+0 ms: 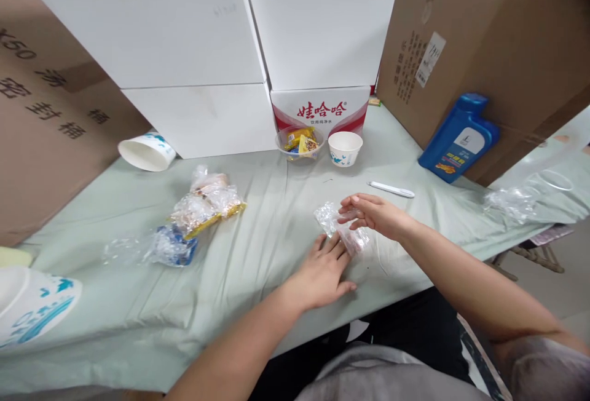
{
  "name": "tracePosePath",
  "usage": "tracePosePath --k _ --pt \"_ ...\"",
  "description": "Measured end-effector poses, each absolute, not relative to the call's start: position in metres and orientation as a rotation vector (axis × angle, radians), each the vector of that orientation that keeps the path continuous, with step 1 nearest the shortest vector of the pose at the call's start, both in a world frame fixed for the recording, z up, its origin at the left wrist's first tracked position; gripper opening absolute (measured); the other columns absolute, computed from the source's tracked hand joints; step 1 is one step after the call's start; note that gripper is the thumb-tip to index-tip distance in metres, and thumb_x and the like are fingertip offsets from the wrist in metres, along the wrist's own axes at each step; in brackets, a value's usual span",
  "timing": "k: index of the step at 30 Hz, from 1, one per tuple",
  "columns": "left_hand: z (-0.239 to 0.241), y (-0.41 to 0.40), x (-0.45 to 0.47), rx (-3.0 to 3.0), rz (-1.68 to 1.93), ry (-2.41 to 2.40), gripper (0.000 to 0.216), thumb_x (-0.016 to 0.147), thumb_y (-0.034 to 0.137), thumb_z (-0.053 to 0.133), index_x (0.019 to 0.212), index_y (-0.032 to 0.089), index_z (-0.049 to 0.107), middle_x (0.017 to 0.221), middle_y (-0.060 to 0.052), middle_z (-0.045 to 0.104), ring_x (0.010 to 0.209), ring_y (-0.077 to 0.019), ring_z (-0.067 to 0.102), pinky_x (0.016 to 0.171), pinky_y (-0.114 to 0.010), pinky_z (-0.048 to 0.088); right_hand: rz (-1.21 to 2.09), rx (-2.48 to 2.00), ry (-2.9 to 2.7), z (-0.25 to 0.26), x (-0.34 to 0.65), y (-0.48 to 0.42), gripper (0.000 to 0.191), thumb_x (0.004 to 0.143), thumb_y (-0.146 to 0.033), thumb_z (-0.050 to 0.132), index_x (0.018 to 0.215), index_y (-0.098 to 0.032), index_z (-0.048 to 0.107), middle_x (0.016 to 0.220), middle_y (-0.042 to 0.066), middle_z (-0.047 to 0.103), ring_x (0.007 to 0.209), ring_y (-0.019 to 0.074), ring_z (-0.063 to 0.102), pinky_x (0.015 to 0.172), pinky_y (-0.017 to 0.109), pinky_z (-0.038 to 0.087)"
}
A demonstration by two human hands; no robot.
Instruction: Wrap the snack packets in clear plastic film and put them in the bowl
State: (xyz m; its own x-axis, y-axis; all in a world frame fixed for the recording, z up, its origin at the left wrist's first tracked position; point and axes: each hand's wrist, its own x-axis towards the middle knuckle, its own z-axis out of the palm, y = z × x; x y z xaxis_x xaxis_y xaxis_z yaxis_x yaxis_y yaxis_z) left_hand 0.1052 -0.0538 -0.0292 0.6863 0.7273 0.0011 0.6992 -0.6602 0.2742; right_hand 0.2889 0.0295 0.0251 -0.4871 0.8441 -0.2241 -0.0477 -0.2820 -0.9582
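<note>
My left hand (325,272) lies flat on the green cloth with its fingers spread. Its fingertips touch the near edge of a crumpled clear plastic wrapper (326,216). Just above that wrapper hovers my right hand (375,213), fingers loosely curved and apart, with nothing visible in its grasp. A pinkish tint shows in the wrapper's right part; I cannot make out what it is. Beyond my right hand lies a white utility knife or similar slim tool (391,189). Farther back stand a white paper bowl (345,149) and a clear plastic bowl (280,142) holding yellow snack packets (302,139).
Plastic-wrapped snack packets (207,207) lie to the left, near a tipped paper cup (150,152) and a paper tub (41,305). White boxes (322,29) stand behind. A blue bottle (458,139) leans against a cardboard box (488,50) at right, near crumpled clear plastic (509,203).
</note>
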Motion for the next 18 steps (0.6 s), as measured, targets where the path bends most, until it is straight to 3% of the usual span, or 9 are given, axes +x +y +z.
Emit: tracePosePath --k 6,9,13,18 --pt "-0.029 -0.052 0.105 2.619 0.202 1.123 0.070 0.084 0.050 0.061 0.143 0.019 0.038 0.148 -0.014 0.043 0.141 -0.0328 0.031 0.116 -0.056 0.015 1.908 -1.153 -1.226 -0.007 0.254 0.063 0.022 0.087 -0.038 0.063 0.092 -0.017 0.060 0.100 0.010 0.066 0.081 0.0179 0.070 0.076 0.033 0.058" --pt "-0.029 -0.050 0.103 2.610 0.172 1.131 0.070 0.084 0.049 0.062 0.142 0.019 0.039 0.147 -0.015 0.044 0.141 -0.0328 0.031 0.116 -0.056 0.014 1.819 -1.105 -1.197 -0.020 0.250 0.066 0.026 0.083 -0.041 0.065 0.096 -0.019 0.059 0.106 0.009 0.065 0.091 0.0202 0.068 0.084 0.037 0.056" --pt "-0.031 -0.048 0.102 2.626 0.198 1.115 0.074 0.082 0.051 0.063 0.144 0.019 0.036 0.151 -0.014 0.039 0.144 -0.0334 0.024 0.116 -0.055 0.015 1.372 -1.033 -1.381 -0.027 0.259 0.063 0.030 0.085 -0.044 0.060 0.106 -0.023 0.060 0.119 0.009 0.063 0.117 0.0232 0.058 0.099 0.042 0.048" --pt "-0.034 -0.048 0.101 2.635 0.205 1.117 0.070 0.082 0.050 0.065 0.140 0.019 0.042 0.146 -0.014 0.046 0.140 -0.0322 0.031 0.117 -0.054 0.016 0.802 -0.801 -2.224 -0.032 0.271 0.048 0.028 0.094 -0.033 0.046 0.110 -0.022 0.066 0.124 0.010 0.065 0.122 0.0234 0.055 0.107 0.046 0.040"
